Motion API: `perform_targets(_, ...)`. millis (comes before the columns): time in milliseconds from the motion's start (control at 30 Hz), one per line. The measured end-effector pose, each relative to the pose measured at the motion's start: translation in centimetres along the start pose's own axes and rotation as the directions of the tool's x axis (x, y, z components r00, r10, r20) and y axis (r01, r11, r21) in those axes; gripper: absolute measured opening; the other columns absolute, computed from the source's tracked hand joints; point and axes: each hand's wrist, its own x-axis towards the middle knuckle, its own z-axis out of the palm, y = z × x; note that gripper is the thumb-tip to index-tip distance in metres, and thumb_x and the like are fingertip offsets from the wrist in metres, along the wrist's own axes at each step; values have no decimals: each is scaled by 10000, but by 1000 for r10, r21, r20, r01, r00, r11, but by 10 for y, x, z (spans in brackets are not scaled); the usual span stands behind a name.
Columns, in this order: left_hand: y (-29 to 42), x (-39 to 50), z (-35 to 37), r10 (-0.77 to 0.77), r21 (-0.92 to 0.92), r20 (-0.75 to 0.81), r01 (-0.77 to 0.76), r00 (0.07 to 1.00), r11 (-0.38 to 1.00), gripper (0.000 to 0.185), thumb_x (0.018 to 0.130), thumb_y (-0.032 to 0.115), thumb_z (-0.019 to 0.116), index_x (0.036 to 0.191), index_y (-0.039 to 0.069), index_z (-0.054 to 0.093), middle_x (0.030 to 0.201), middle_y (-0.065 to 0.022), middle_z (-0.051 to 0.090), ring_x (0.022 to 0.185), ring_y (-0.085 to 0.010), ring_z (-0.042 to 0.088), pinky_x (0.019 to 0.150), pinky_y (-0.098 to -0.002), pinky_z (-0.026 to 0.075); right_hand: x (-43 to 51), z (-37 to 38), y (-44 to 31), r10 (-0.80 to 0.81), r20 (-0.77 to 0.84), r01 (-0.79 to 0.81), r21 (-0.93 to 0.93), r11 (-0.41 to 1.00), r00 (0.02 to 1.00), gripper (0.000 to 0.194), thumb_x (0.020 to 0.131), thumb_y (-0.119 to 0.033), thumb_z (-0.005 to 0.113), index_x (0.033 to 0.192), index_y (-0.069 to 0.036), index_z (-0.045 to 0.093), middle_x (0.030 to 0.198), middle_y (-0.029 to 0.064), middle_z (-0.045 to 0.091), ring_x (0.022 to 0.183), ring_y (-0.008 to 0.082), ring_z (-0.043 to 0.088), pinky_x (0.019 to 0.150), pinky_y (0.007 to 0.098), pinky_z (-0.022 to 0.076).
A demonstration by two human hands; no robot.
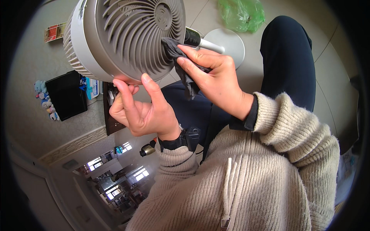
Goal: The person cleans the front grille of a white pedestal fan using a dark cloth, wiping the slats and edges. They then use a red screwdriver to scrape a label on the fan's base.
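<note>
A pedestal fan's round head (pixel 136 37), with curved grille slats, fills the upper left of the head view. My right hand (pixel 214 72) pinches a dark grey cloth (pixel 188 78), whose upper end touches the slats at the grille's lower right. Under the fan head, my left hand (pixel 144 106) meets the rim of the housing with its fingertips, thumb and index finger apart; whether it grips the rim is unclear. The fan's control panel (pixel 192 37) bears lit marks. A white pole joins it to the round white base (pixel 231 43) on the tiled floor.
A green plastic bag (pixel 242 14) lies on the floor beyond the fan base. My bent knee (pixel 286 37) rises at the right. A black television or monitor (pixel 67 96) with plush toys (pixel 46 101) stands at the left, near a dark cabinet (pixel 111 124). A gold-coloured kettle or flask (pixel 147 149) is below my left wrist.
</note>
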Motion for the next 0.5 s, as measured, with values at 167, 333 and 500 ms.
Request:
perform_targets(167,1,-1,1,8,13,3,-8,1000,1000,575,826,-87,837,1375,-31,678,1029,-51,528,848,-159,605,746,-290,565,-4,7,-11,130,-34,-123,164,979,991,290,956,-119,765,1200,37,750,831,212,750,664,122,647,653,333,535)
perform_targets(333,3,-4,4,-10,-11,-13,10,1000,1000,574,821,-94,835,1371,-34,681,1029,-48,530,859,-156,602,747,-288,560,-9,8,-11,193,66,-193,-11,981,979,292,945,-119,765,1197,27,753,824,261,718,644,170,671,641,335,538)
perform_targets(500,4,-1,3,-8,-9,-3,8,1000,1000,582,811,-96,841,1367,-32,684,1027,-49,541,859,-153,605,755,-276,561,-7,6,-12,130,42,-133,53,990,991,288,942,-115,765,1192,28,755,844,265,720,657,154,676,643,333,544)
